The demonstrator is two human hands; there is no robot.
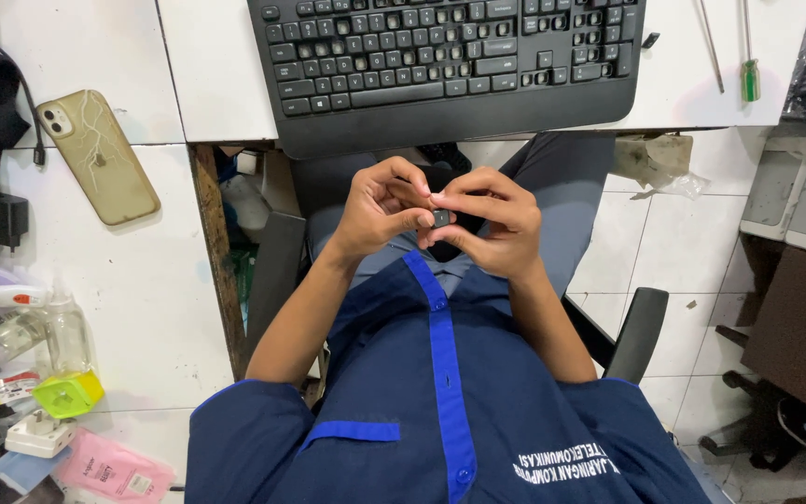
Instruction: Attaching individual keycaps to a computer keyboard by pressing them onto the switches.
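Observation:
I sit in a chair and look down at my lap. My left hand [380, 207] and my right hand [494, 222] meet over my thighs, fingertips pinched together on a small dark square piece [440, 218], like a keycap. A black keyboard [445, 65] lies on the white desk [216, 75] just beyond my hands, its front edge over my knees. I wear a dark blue shirt with lighter blue trim.
A phone in a yellowish case [98, 155] lies on the white side table [142, 280] at left, near black cables and a charger [2, 219]. Bottles, a plug and pink packets crowd the lower left. Screwdrivers [748, 65] lie at the desk's right. Chair armrest [639, 327] at right.

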